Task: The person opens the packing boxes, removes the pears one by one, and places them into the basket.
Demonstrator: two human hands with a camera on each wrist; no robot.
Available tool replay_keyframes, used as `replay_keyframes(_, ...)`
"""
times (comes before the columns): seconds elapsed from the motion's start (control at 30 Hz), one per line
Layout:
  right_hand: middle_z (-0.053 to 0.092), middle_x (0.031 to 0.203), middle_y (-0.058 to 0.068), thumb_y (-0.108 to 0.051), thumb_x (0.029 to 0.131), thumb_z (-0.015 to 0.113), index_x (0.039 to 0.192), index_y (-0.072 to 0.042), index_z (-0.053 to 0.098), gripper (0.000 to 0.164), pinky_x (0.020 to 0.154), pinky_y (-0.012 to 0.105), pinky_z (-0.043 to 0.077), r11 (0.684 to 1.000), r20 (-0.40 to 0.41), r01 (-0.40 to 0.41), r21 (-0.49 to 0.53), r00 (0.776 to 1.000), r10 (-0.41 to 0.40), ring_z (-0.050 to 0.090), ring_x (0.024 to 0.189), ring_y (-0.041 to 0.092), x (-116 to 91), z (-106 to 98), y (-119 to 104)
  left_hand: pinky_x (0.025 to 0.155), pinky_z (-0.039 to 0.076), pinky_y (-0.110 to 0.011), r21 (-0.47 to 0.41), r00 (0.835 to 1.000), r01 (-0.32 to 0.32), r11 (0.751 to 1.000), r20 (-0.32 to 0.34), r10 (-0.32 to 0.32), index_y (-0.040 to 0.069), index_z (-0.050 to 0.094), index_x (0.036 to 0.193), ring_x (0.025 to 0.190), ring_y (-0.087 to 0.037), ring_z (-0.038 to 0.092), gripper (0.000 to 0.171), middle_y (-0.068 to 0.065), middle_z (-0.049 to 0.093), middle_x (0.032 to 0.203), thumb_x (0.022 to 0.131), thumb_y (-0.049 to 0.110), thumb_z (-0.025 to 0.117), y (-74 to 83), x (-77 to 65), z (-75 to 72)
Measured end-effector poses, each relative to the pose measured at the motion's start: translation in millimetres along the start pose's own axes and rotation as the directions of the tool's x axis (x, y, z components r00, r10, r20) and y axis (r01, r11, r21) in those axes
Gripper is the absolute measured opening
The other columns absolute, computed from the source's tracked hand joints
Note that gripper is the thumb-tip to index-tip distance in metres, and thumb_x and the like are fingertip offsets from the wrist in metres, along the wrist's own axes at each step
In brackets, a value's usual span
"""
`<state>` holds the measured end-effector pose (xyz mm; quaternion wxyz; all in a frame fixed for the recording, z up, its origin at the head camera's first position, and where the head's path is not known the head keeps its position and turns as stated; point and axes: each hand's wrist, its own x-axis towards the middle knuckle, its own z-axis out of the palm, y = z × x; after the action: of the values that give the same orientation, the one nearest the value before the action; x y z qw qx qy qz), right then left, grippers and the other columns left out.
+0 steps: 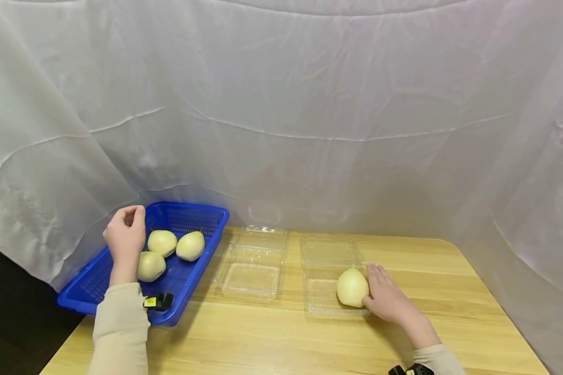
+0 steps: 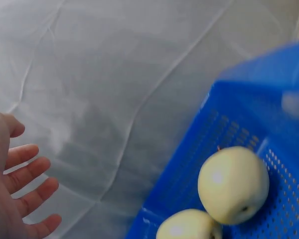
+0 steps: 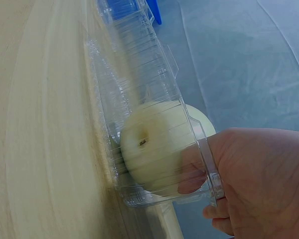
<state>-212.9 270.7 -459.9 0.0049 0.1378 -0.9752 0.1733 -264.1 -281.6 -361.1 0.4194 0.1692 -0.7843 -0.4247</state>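
My left hand is raised over the left side of a blue plastic basket. Its fingers curl loosely around nothing, as the left wrist view shows. Three pale yellow-green pears lie in the basket, among them a rear pear and a right-hand pear. Another pear sits at the right in an open clear plastic box. My right hand holds that box's right wall, thumb inside against the pear, fingers outside.
A second open clear plastic box stands between the basket and the first box, its lid folded back. Both boxes rest on a wooden table. Grey cloth hangs behind the table and down its sides.
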Motion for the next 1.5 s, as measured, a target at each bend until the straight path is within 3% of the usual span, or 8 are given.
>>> replay_keyframes(0.23, 0.023, 0.152, 0.038, -0.016, 0.084, 0.060, 0.145, 0.018, 0.022, 0.079, 0.115, 0.062, 0.023, 1.000, -0.003, 0.006, -0.011, 1.000, -0.006, 0.020, 0.142, 0.055, 0.7, -1.6, -1.6, 0.069, 0.035, -0.010, -0.065, 1.000, -0.026, 0.998, -0.003, 0.026, 0.006, 0.072, 0.108, 0.072, 0.019, 0.045, 0.036, 0.041, 0.045, 0.072, 0.094, 0.037, 0.060, 20.9, -11.7, 2.3)
replay_keyframes(0.37, 0.023, 0.152, 0.038, -0.016, 0.084, 0.061, 0.145, 0.018, 0.023, 0.079, 0.115, 0.063, 0.023, 1.000, 0.000, 0.005, -0.012, 1.000, -0.005, 0.019, 0.142, 0.055, 0.7, -0.9, -1.4, 0.071, 0.038, -0.007, -0.106, 0.999, -0.038, 0.994, 0.011, 0.039, 0.007, 0.071, 0.109, 0.077, 0.020, 0.049, 0.035, 0.034, 0.056, 0.080, 0.094, 0.036, 0.061, 31.9, -21.0, 5.7)
replay_keyframes(0.5, 0.023, 0.152, 0.038, -0.015, 0.084, 0.061, 0.145, 0.018, 0.023, 0.079, 0.115, 0.063, 0.023, 1.000, -0.002, 0.004, -0.011, 1.000, -0.004, 0.020, 0.141, 0.055, 0.2, -0.6, -1.1, 0.073, 0.039, -0.009, -0.122, 0.997, -0.050, 0.991, 0.050, 0.057, 0.007, 0.070, 0.113, 0.081, 0.021, 0.049, 0.033, 0.011, 0.069, 0.096, 0.095, 0.034, 0.061, 44.1, -33.4, 11.2)
replay_keyframes(0.67, 0.024, 0.151, 0.038, -0.016, 0.084, 0.061, 0.145, 0.018, 0.024, 0.079, 0.114, 0.063, 0.024, 1.000, -0.004, 0.007, -0.016, 1.000, -0.007, 0.021, 0.141, 0.055, 0.0, -0.2, -1.6, 0.076, 0.040, -0.015, -0.145, 0.990, -0.059, 0.988, 0.122, 0.077, 0.006, 0.066, 0.118, 0.089, 0.013, 0.052, 0.034, -0.010, 0.070, 0.111, 0.095, 0.031, 0.060, 57.6, -51.1, 18.9)
replay_keyframes(0.87, 0.024, 0.152, 0.038, -0.015, 0.084, 0.061, 0.145, 0.018, 0.024, 0.078, 0.115, 0.062, 0.023, 1.000, -0.002, 0.011, -0.016, 1.000, -0.011, 0.021, 0.141, 0.055, 0.3, 0.0, -1.4, 0.082, 0.041, -0.027, -0.221, 0.968, -0.059, 0.974, 0.225, 0.110, 0.003, 0.062, 0.124, 0.110, -0.028, 0.060, 0.038, -0.018, 0.064, 0.122, 0.096, 0.028, 0.061, 70.9, -70.2, 30.4)
replay_keyframes(0.93, 0.024, 0.152, 0.038, -0.016, 0.084, 0.061, 0.145, 0.018, 0.024, 0.079, 0.115, 0.062, 0.023, 1.000, -0.003, 0.013, -0.018, 1.000, -0.013, 0.021, 0.141, 0.055, 0.7, -0.1, -1.2, 0.084, 0.041, -0.032, -0.244, 0.960, -0.054, 0.968, 0.255, 0.118, 0.003, 0.060, 0.125, 0.114, -0.034, 0.058, 0.039, -0.019, 0.062, 0.124, 0.095, 0.027, 0.061, 75.8, -76.0, 34.8)
replay_keyframes(1.2, 0.023, 0.152, 0.037, -0.016, 0.084, 0.060, 0.145, 0.018, 0.023, 0.079, 0.115, 0.062, 0.023, 1.000, 0.000, 0.013, -0.016, 1.000, -0.013, 0.020, 0.142, 0.054, 1.6, 0.4, -1.3, 0.092, 0.046, -0.045, -0.276, 0.931, -0.024, 0.961, 0.345, 0.122, 0.007, 0.059, 0.129, 0.118, -0.034, 0.056, 0.040, -0.016, 0.061, 0.127, 0.094, 0.027, 0.063, 93.4, -97.5, 51.7)
replay_keyframes(1.5, 0.022, 0.152, 0.037, -0.016, 0.084, 0.060, 0.145, 0.018, 0.022, 0.080, 0.115, 0.062, 0.022, 1.000, 0.007, 0.010, -0.008, 1.000, -0.010, 0.019, 0.142, 0.055, 0.1, -0.5, -1.3, 0.099, 0.047, -0.050, -0.293, 0.888, -0.005, 0.956, 0.439, 0.139, 0.011, 0.055, 0.135, 0.123, -0.032, 0.053, 0.046, -0.014, 0.058, 0.132, 0.094, 0.032, 0.062, 109.3, -121.3, 70.3)
